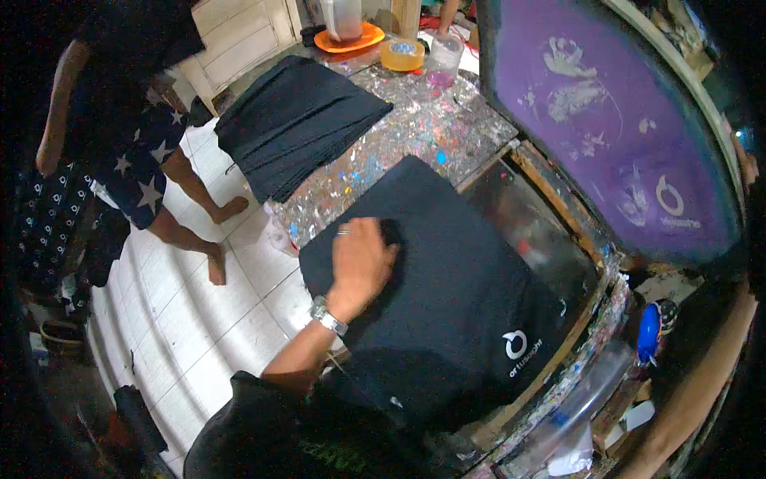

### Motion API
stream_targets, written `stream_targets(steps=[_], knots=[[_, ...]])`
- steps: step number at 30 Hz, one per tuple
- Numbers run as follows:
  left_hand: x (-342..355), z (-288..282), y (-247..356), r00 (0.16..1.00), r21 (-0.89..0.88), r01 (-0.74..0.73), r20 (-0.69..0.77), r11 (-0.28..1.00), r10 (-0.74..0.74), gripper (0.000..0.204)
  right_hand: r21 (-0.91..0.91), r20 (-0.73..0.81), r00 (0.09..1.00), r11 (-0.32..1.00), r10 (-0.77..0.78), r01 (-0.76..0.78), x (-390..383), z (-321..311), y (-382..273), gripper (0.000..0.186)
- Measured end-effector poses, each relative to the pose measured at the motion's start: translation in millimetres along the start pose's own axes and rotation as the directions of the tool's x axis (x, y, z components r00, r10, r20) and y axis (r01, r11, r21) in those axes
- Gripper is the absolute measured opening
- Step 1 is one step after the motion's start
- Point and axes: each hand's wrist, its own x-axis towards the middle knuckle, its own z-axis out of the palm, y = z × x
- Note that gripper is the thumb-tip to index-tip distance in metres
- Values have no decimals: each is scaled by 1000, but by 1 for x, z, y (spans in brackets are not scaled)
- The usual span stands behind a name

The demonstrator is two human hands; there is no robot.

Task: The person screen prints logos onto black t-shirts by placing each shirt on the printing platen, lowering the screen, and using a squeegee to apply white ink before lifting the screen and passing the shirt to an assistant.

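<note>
Now the left hand (363, 259), wearing a metal wristwatch (327, 316), is resting with bent fingers on the logo-printed black fabric (455, 263) at the frame's centre, and I can't tell whether it's pinching cloth. Over at the far-right edge, the right hand (749, 168) is barely showing beside the purple printing screen (590, 120), its grip impossible to read!

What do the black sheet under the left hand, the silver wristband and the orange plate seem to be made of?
Black sheet: apparently fabric, matte; soft edges and faint creases suggest it, though the weave is unclear. Silver wristband: likely metal, polished, judging by its bright highlights. Orange plate: probably plastic, smooth, given its even, saturated colour.
</note>
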Motion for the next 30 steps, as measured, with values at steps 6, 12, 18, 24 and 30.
stream_targets(steps=[6, 12, 18, 24, 30], knots=[[9, 9, -29, 964, -37, -266, 16, 963, 267, 24, 68, -97, 984, 985, -152, 158, 42, -18, 50, 69], [41, -1, 5, 991, -799, 73, 123, 597, 44, 17, -9, -362, 841, 904, -402, 428, 21, 33, 37, 63], [177, -43, -15, 958, -843, 217, 280, 493, 57, 52, 138, -150, 978, 977, -143, 164, 10, 12, 36, 77], [293, -152, -166, 963, -444, 18, -234, 896, -136, 35, -22, -419, 882, 974, -215, 227, 38, 29, 66, 81], [300, -199, -188, 795, 237, 89, -602, 967, 74, 41, -206, -375, 853, 930, -363, 305, 43, 11, 98, 71]])
